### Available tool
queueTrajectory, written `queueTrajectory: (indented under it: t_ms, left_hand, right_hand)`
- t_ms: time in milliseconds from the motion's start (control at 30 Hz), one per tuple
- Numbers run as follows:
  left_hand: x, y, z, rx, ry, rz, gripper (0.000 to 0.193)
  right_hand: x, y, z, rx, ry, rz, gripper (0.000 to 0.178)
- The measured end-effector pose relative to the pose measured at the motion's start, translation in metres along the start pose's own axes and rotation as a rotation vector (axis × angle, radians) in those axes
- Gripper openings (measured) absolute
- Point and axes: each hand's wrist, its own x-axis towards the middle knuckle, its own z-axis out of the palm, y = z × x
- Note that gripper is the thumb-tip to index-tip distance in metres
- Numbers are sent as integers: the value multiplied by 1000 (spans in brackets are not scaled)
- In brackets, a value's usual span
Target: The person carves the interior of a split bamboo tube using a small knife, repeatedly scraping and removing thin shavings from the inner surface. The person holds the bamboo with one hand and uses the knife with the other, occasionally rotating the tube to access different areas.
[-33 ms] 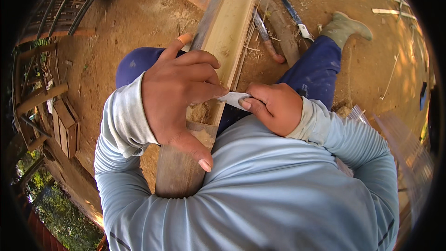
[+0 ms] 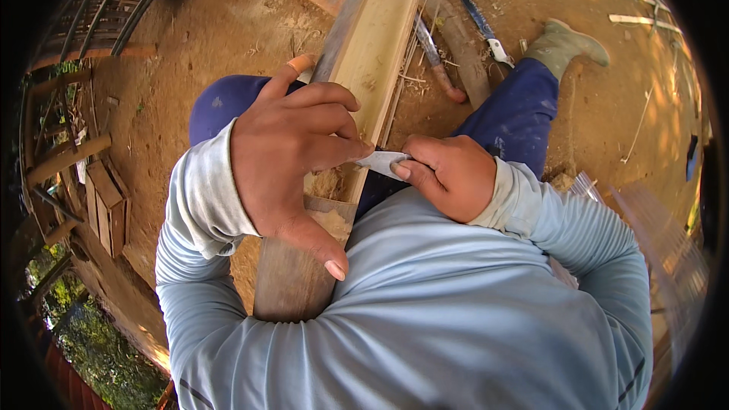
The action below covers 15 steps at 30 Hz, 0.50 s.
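Observation:
A long wooden piece (image 2: pixel 374 45) with a pale hollowed channel runs between my legs toward my body. Its near end is darker, with light dust by a crosswise step. My left hand (image 2: pixel 292 140) lies over it with fingers spread and thumb stretched toward me; an orange wrap covers one fingertip. In my right hand (image 2: pixel 454 180), closed with the thumb on top, is a small metal knife (image 2: pixel 382 162). The knife's blade points left, over the right rim of the wooden piece, and its tip meets my left index finger. My right fist hides the handle.
A handsaw (image 2: pixel 474 17) and a long tool with a reddish-brown handle (image 2: pixel 434 61) lie on the dirt at the far right, near my boot (image 2: pixel 566 45). Planks lie around the far end. A wooden frame (image 2: pixel 64 156) stands at left, clear corrugated sheeting (image 2: pixel 657 235) at right.

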Motion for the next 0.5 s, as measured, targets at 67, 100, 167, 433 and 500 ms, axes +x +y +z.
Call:
queueTrajectory:
  t_ms: [67,100,167,433,500]
  left_hand:
    - [-2,2,4,-13,30,-6,108]
    - [-3,3,7,-19,45,-9,105]
    - [-2,2,10,-21,64,-3,105]
    - [-2,-1,9,-26,41,8,93]
    - [-5,-1,10,-42,42,20,88]
  right_hand:
    - [-1,-2,-2,-40,-14,-17,24]
    - [-1,-2,-2,-61,-21,-27,24]
    - [-1,2,-1,-90,-17,-50,24]
    - [1,5,-2,-56,-87,-60,25]
    - [0,4,-2,-26,-131,-76,25]
